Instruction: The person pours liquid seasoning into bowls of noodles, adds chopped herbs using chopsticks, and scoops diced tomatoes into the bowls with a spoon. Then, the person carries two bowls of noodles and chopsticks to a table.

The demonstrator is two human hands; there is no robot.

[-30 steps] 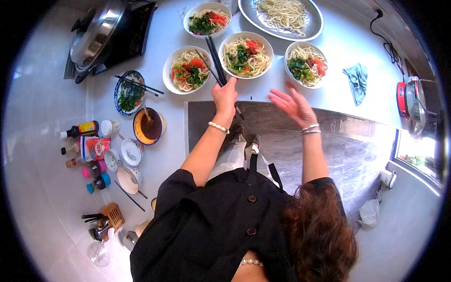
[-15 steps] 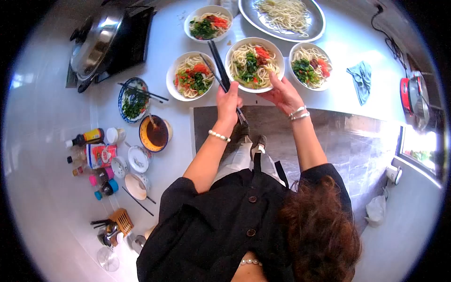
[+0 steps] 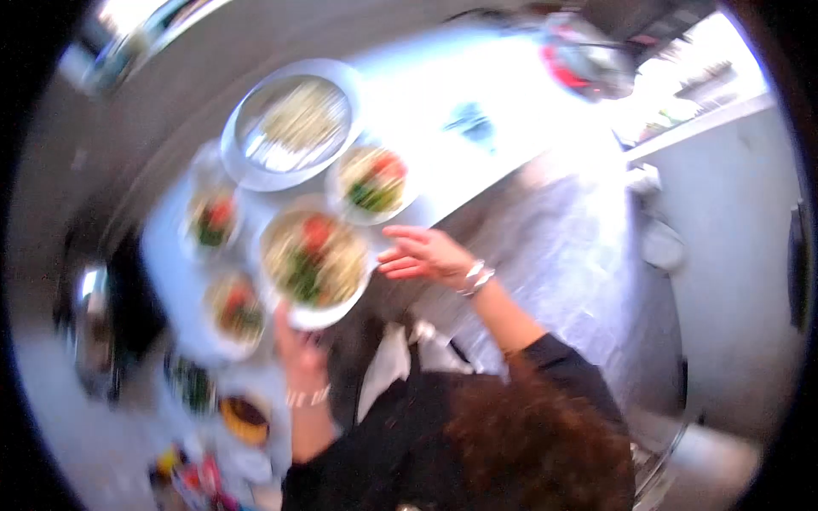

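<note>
The image is blurred by motion. A white bowl of noodles with greens and red topping [image 3: 313, 264] is in front of me, larger in view than the other bowls. My left hand [image 3: 300, 345] is at its lower left rim, its fingers smeared; chopsticks cannot be made out there. To the right of the bowl is my right hand [image 3: 423, 255], fingers spread and holding nothing. Beyond it stands another noodle bowl [image 3: 372, 183]. Two more topped bowls [image 3: 213, 220] [image 3: 236, 313] are on the left.
A large metal dish of plain noodles [image 3: 294, 128] is at the back of the white counter [image 3: 409, 77]. A blue cloth [image 3: 471, 124] lies right of it. At lower left are a plate of greens [image 3: 191, 385], an orange-rimmed bowl [image 3: 244, 419] and packets. A red appliance [image 3: 567, 70] stands at far right.
The view has turned strongly toward the right and blurred. My right hand has come away from the middle bowl, its fingers now apart. That bowl appears larger, with my left hand at its rim.
</note>
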